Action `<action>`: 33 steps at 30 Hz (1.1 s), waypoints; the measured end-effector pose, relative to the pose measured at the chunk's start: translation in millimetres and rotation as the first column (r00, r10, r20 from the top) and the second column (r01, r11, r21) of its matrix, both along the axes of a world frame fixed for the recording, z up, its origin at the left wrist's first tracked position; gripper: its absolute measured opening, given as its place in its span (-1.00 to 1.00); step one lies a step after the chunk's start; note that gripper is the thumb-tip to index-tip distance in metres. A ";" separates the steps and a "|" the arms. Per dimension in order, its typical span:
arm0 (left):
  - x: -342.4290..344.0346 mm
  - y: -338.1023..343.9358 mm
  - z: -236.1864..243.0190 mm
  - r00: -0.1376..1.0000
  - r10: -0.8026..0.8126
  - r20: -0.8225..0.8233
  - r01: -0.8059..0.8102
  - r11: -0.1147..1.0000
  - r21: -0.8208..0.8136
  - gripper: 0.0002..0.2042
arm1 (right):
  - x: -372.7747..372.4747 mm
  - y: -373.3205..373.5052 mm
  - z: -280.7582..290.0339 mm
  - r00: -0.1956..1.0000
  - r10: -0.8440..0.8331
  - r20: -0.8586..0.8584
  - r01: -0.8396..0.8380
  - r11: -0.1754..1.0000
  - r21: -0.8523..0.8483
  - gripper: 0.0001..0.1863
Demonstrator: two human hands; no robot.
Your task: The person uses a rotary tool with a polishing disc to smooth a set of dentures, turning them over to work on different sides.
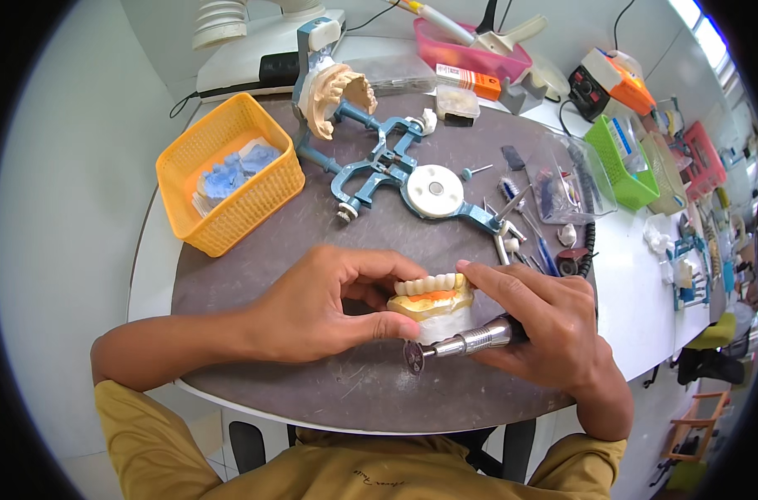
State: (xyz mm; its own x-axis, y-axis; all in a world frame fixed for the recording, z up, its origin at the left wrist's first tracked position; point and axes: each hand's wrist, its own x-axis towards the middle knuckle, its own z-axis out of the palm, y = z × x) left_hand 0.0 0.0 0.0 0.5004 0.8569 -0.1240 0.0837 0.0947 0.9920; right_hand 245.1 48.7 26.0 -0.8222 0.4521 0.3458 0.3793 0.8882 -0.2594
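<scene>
- One dental model (pixel 433 310) is pinched by the left hand (pixel 316 304), thumb against fingers, above one brown mat (pixel 312 396).
- One handpiece (pixel 479 337) is clasped by the right hand (pixel 558 321), its rear covered.
- One blue articulator (pixel 355 172) and one yellow basket (pixel 241 221) are set beyond.

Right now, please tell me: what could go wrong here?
The disc on the rotary tool is close to the thumb of the left hand, so it might cut the skin if running. The right hand holds the tool while a finger reaches the dental model, so the tool might slip and scratch the white base.
</scene>
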 end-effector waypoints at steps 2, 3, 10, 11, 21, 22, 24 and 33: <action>1.2 -0.2 6.7 0.999 0.016 -0.051 -0.017 1.000 -0.016 -0.62 | -0.6 -0.8 -0.4 1.000 -0.003 -0.005 0.003 1.000 -0.027 -0.22; 2.2 -1.3 3.9 0.996 0.076 -0.041 -0.074 0.996 0.040 -0.65 | -1.8 -1.3 -0.8 1.000 -0.002 -0.009 0.002 1.000 -0.025 -0.21; 3.2 1.1 -10.1 0.978 0.200 0.066 -0.209 0.951 0.229 -0.76 | -5.2 -2.2 -1.4 1.000 0.002 -0.012 -0.002 0.999 -0.035 -0.20; 4.5 1.1 -9.2 0.972 0.208 0.112 -0.224 0.962 0.156 -0.77 | -4.8 -1.9 -1.8 1.000 0.001 -0.008 -0.002 0.999 -0.039 -0.20; 1.3 1.4 -11.0 0.886 0.398 0.239 -0.425 0.903 0.069 -0.76 | -6.3 -3.2 3.9 0.995 -0.095 -0.020 0.093 0.991 -0.092 -0.29; 0.9 0.7 -11.7 0.876 0.415 0.245 -0.444 0.892 0.079 -0.74 | -5.4 -2.9 2.8 0.989 -0.138 -0.047 0.133 0.987 -0.085 -0.31; 0.7 -1.1 -10.4 0.863 0.436 0.255 -0.469 0.879 0.083 -0.70 | -6.3 0.6 1.0 0.970 -0.216 -0.115 0.210 0.976 -0.059 -0.39; -2.1 -8.0 -6.0 0.899 0.371 0.233 -0.370 0.928 -0.051 -0.63 | -4.6 16.4 -9.7 0.935 -0.322 -0.150 0.332 0.942 0.044 -0.43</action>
